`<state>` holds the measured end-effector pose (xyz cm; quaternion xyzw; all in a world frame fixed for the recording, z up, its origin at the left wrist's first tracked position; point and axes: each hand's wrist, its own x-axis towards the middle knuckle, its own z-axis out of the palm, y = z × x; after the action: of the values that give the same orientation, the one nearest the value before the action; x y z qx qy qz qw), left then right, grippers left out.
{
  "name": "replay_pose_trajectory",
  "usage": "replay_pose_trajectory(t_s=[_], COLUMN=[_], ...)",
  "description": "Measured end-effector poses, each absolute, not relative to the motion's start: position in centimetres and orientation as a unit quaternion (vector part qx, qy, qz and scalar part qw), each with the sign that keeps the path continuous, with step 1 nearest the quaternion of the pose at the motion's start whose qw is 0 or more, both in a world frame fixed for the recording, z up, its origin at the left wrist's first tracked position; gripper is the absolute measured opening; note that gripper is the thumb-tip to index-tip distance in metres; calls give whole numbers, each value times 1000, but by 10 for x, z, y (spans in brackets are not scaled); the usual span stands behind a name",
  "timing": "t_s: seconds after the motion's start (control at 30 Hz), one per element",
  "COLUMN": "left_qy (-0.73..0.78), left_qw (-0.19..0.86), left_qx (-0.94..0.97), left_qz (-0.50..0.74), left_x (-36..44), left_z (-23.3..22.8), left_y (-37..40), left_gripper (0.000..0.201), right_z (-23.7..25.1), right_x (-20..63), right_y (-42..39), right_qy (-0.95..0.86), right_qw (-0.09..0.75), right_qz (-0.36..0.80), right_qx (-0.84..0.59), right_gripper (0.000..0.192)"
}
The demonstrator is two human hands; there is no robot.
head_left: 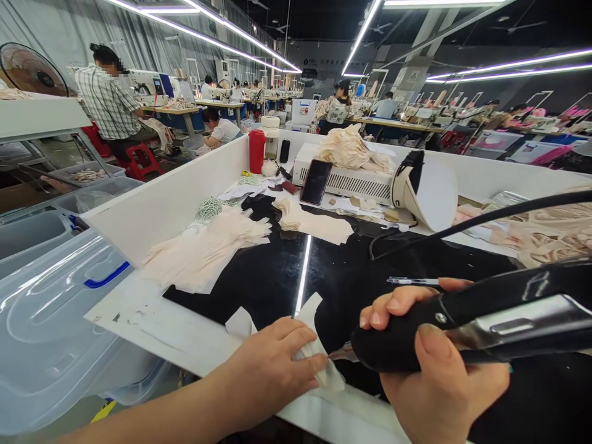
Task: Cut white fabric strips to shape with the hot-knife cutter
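Observation:
My left hand [284, 367] is closed on a small cream fabric piece [308, 311] over the near edge of the black work surface [351, 283], with the fabric's ends sticking out beyond my fingers. My right hand [444, 364] is wrapped round a black corded hand tool [513, 314] that has a silver metal strip along its side. Its narrow metal tip [342, 353] points left and meets or nearly meets the fabric beside my left fingers; actual contact cannot be made out. A fanned stack of cream fabric pieces [203, 253] lies to the left, and a smaller stack [314, 222] farther back.
A pen [411, 281] lies behind the tool, whose black cable [462, 225] arches across the right. Farther back are a phone [316, 182], a white vented box [342, 179] topped with fabric, and a white visor [425, 191]. Lidded plastic bins [60, 320] stand left; several people work beyond.

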<state>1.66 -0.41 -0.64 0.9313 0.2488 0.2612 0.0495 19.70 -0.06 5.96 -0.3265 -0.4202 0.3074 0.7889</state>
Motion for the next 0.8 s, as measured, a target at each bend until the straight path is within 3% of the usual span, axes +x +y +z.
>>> replay_pose_trajectory(t_s=[0.8], left_qy=[261], left_qw=[44], left_qx=[927], left_qz=[264], left_x=[21], left_z=[-18], left_y=[-11], left_gripper=[28], right_z=[55], right_x=[190], right_y=[15], right_qy=[-418], right_qw=[796], right_qz=[294], right_qx=[-323], right_gripper=[42])
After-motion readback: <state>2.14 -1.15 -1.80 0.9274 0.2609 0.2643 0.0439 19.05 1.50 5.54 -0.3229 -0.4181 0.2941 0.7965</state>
